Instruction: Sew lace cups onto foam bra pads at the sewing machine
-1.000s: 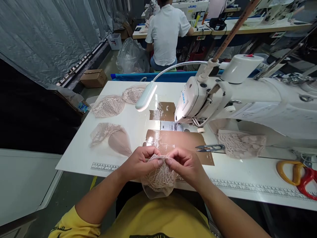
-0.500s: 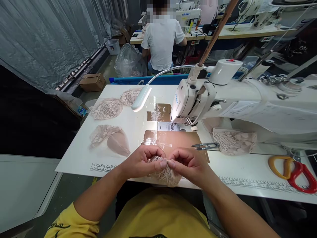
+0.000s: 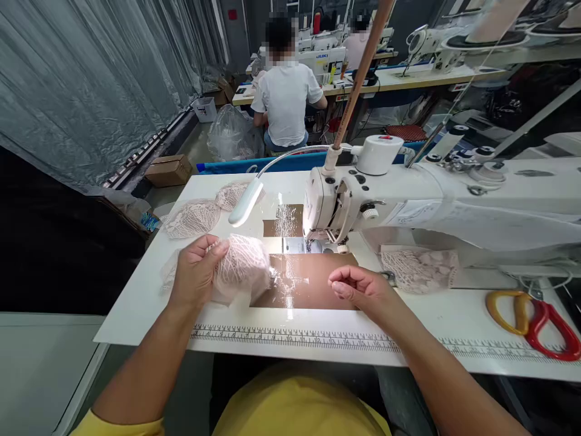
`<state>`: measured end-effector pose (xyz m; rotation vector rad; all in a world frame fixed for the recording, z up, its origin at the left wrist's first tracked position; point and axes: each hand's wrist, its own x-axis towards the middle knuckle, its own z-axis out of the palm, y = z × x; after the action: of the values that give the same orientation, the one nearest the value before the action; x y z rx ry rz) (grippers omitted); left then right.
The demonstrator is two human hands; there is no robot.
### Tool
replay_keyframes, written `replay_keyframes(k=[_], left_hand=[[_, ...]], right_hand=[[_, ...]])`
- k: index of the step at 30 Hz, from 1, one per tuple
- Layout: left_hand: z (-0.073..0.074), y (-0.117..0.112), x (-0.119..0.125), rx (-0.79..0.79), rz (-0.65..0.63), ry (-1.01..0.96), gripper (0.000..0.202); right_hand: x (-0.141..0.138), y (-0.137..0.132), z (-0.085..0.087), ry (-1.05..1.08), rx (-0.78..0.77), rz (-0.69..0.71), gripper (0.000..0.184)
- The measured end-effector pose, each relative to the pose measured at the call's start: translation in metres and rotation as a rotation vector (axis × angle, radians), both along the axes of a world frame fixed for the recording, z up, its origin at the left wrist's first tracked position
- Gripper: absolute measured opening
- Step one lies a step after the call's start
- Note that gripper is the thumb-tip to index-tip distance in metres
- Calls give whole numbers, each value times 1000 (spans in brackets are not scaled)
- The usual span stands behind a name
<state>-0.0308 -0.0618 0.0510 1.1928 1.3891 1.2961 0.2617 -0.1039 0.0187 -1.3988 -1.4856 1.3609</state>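
Note:
My left hand [image 3: 194, 275] pinches the edge of a pale pink lace cup piece [image 3: 245, 263] between thumb and fingers, holding it up over the left part of the table. Behind that hand, another lace piece [image 3: 169, 272] lies mostly hidden. My right hand [image 3: 365, 293] hovers near the right end of the brown taped patch [image 3: 308, 284], its fingers loosely curled and the thumb slightly apart, with nothing visible in it. Just behind it shows the handle end of thread snips [image 3: 389, 277]; the hand hides the blades. The sewing machine [image 3: 333, 209] stands beyond both hands.
Two lace pieces, one nearer [image 3: 193, 219] and one farther [image 3: 233, 195], lie at the back left. A lace piece [image 3: 420, 269] rests under the machine arm. Scissors [image 3: 529, 321] lie at right. A lamp [image 3: 246, 203] overhangs the table. A seated person [image 3: 285, 103] works beyond.
My hands have parted: the left carried the lace piece left and up from the front edge, while the right let go and moved right, toward the snips. The view has tilted up.

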Motion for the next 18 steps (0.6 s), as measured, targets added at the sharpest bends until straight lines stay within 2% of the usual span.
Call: replay_keyframes(k=[2,3,6,9,11,14,16,18], left_hand=[[0,12,9,205,13,387,20],[-5,17,21,282,-48,604,21],[-32,25,73,415,-369,1264,23],[-56,18,116,419,-512,1364,18],[-60,8,127,423,-554,1380,17],[-50,2,119,403,-634,1348,25],[-40,9,105,367,-744,1203,29],[-35,20,93,343,-847,978,31]], right_hand=[[7,1,6,-120,35,19,25],[8,4,9,-182,60,38,24],[2,20,14,-380,146,107,21],[-6,37,6,-521,220,159,24],[-10,44,-6,-586,296,181,28],[-15,45,-25,-695,412,245,31],[-19,42,-31,-816,464,293,29],[-21,38,-33,-965,510,325,28]])
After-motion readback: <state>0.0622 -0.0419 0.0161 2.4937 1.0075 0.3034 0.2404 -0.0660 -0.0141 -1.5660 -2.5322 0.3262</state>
